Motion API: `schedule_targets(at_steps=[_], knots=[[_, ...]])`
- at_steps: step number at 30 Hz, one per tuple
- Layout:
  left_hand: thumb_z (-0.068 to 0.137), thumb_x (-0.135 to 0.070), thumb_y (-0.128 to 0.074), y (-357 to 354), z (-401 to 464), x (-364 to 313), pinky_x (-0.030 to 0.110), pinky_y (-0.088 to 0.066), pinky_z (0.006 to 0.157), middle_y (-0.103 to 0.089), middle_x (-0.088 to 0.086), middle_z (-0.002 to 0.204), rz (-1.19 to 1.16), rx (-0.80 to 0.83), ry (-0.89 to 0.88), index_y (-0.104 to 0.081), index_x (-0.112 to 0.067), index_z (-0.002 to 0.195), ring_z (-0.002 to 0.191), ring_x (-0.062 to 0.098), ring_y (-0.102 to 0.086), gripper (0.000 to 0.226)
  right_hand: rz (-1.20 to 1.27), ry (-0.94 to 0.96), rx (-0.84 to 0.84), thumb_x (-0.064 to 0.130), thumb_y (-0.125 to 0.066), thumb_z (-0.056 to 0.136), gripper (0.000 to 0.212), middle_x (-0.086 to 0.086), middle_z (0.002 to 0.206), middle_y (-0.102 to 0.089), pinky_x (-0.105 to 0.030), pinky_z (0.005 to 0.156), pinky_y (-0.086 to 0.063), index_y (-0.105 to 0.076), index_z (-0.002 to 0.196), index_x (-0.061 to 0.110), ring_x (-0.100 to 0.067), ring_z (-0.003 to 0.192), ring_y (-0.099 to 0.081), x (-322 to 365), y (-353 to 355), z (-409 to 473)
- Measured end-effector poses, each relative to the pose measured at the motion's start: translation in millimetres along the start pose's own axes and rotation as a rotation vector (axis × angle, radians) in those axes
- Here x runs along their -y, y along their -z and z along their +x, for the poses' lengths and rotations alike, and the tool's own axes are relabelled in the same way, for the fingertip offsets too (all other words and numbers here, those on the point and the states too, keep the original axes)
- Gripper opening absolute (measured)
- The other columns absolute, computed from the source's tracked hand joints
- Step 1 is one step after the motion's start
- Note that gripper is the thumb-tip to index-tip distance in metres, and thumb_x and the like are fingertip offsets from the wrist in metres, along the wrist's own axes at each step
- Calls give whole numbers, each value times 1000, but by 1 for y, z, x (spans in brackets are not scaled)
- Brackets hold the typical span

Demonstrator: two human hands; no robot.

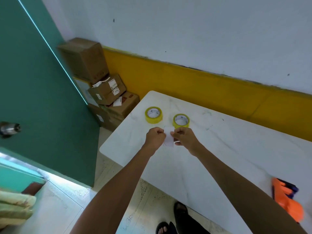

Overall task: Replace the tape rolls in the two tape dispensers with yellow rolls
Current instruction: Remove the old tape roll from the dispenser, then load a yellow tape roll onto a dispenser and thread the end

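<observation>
Two yellow tape rolls (153, 115) (181, 120) waiting on white table (236, 149); hands (155, 137) (183, 138) pinching clear tape strip (168, 137), likely risking sticking to itself.

A single head-worn wide-angle view looks forward and steeply down over the outstretched arms at the near corner of the white table (219, 149), floor below, wall (185, 31) close ahead.
</observation>
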State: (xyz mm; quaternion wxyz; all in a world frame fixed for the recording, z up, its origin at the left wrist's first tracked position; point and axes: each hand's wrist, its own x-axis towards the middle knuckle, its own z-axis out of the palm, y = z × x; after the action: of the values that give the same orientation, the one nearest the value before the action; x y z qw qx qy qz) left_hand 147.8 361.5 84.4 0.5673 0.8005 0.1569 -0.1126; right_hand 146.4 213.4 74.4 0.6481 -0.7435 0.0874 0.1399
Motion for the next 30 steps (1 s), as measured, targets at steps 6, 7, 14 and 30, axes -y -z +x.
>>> schedule_targets(at_steps=[6, 7, 14, 30], knots=[[85, -5, -58, 1, 40, -3, 45, -57, 88, -61, 5, 95, 61, 12, -4, -67, -11, 96, 95, 27, -61, 16, 12, -90, 29, 21, -66, 88, 13, -10, 84, -68, -29, 67, -51, -60, 82, 11, -22, 79, -68, -5, -3, 46], [86, -5, -57, 1, 47, -4, 41, -58, 85, -61, 4, 95, 97, 15, -14, -67, -10, 96, 92, 24, -60, 16, 13, -113, 36, 21, -66, 88, 13, -9, 83, -68, -29, 65, -51, -60, 83, 11, -21, 78, -68, -5, -3, 54], [84, -8, -56, -16, 93, 10, 31, -44, 61, -56, 7, 67, 539, 68, -252, -47, -15, 65, 65, 23, -52, 21, -3, -287, -13, 0, -50, 86, 19, -7, 72, -60, -25, 57, -44, -61, 76, 12, -17, 63, -57, -22, 15, 115], [36, -18, -87, -60, 154, 63, 17, -42, 37, -59, -3, 46, 1168, 549, -707, -66, -20, 53, 38, 14, -56, 27, -648, -255, -298, 1, -55, 78, 62, -20, 119, -47, -39, 90, -49, -49, 137, 21, -36, 108, -51, -73, 54, 156]])
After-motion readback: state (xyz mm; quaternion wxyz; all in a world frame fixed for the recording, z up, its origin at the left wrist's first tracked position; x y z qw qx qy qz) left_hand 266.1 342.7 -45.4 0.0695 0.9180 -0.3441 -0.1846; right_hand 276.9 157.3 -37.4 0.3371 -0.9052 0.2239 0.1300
